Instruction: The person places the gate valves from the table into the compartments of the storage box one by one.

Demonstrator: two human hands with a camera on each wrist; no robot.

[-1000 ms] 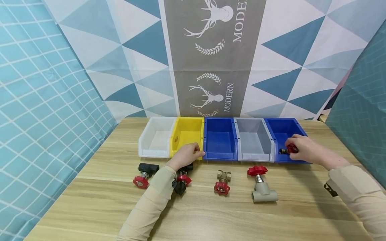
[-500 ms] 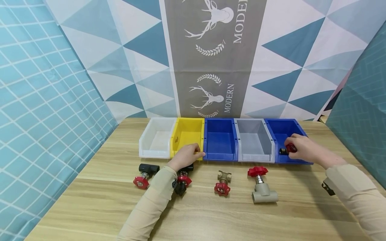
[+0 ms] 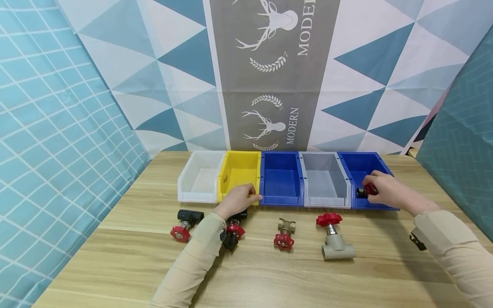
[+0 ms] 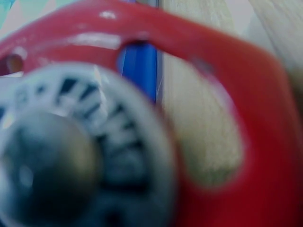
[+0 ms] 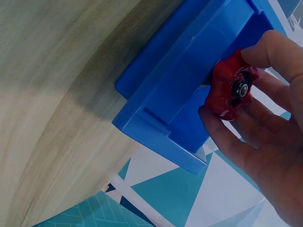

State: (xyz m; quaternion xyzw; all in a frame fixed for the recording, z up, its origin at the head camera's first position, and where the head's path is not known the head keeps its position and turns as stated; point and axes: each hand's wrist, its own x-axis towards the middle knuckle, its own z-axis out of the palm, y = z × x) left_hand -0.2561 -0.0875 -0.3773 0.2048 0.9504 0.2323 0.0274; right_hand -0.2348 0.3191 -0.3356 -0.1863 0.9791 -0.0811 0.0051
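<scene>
Right hand (image 3: 390,191), fingers curled, grips red-handwheel valve (image 3: 371,189) by its wheel, dark body (image 3: 361,193) pointing left, at rightmost blue bin's (image 3: 360,161) mouth.

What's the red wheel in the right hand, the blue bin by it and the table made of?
Red wheel: maybe painted metal or plastic, glossy with bright highlights. Blue bin: probably smooth plastic, evenly coloured with moulded edges. Table: wood or laminate, soft sheen, grain lines showing.

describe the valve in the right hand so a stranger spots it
Along the row of bins, go to the blue bin at the right end. There the right hand grips the valve by its red handwheel; the other valves lie on the table.
</scene>
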